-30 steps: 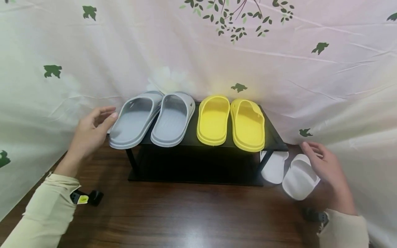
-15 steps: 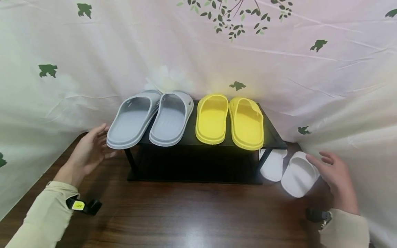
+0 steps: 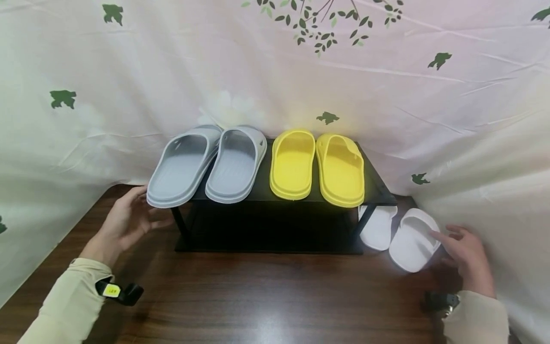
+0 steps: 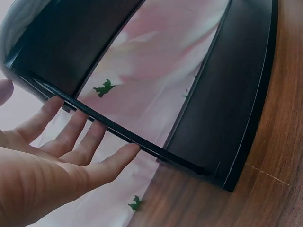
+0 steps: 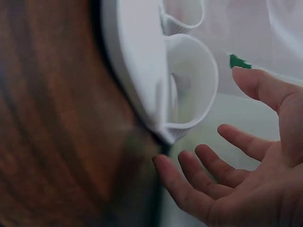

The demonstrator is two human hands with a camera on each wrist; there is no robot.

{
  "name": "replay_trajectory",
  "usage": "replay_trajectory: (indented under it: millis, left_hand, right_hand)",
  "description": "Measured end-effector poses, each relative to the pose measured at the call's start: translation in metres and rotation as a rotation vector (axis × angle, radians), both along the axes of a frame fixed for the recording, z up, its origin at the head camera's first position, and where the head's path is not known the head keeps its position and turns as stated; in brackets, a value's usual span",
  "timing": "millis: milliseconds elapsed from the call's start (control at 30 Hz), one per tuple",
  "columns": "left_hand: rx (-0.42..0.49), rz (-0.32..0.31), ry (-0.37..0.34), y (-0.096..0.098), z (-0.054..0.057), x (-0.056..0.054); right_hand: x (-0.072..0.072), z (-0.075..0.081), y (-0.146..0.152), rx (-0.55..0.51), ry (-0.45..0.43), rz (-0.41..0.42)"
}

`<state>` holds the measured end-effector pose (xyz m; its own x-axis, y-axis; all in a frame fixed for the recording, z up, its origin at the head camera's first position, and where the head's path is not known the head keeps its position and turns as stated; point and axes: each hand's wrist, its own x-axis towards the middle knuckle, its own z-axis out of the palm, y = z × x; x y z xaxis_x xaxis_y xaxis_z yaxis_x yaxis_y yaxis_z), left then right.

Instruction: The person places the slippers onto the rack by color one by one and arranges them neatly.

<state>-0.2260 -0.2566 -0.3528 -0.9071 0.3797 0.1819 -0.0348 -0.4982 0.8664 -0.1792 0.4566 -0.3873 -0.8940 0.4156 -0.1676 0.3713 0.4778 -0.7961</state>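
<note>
My left hand (image 3: 124, 222) is at the left end of the black two-tier shoe rack (image 3: 262, 184). In the left wrist view its extended fingertips touch the rack's side bar (image 4: 106, 122). Just above that hand, the left grey clog (image 3: 176, 172) overhangs the rack's corner, beside its mate (image 3: 232, 165). My right hand (image 3: 468, 253) hovers by the white clog (image 3: 410, 246) on the floor, fingers spread and holding nothing. In the right wrist view, the fingertips are close to one end of a white clog (image 5: 137, 56). A second white clog (image 3: 378, 229) lies partly behind the rack's right leg.
Two yellow clogs, one left (image 3: 292, 167) and one right (image 3: 342, 174), stand on the rack's top tier. The dark lower shelf (image 3: 266, 229) sits beneath. A printed cloth (image 3: 472, 119) hangs behind and along both sides. The floor (image 3: 266, 296) is brown wood-look.
My left hand has lowered from beside the left grey clog to the rack's side. My right hand has moved down and slightly right, alongside the white clog. The clogs stay put.
</note>
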Motion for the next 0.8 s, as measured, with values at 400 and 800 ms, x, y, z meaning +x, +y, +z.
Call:
replay_trajectory:
  millis: [400,800]
  left_hand:
    - [-0.032,-0.007,-0.028,0.003,-0.002,-0.001]
    - [-0.028,0.008,-0.030,0.003,-0.001,-0.002]
  right_hand:
    - [0.007,-0.014,0.006,-0.076,-0.066,0.099]
    - [0.021,-0.006,-0.007,-0.061,-0.171,0.220]
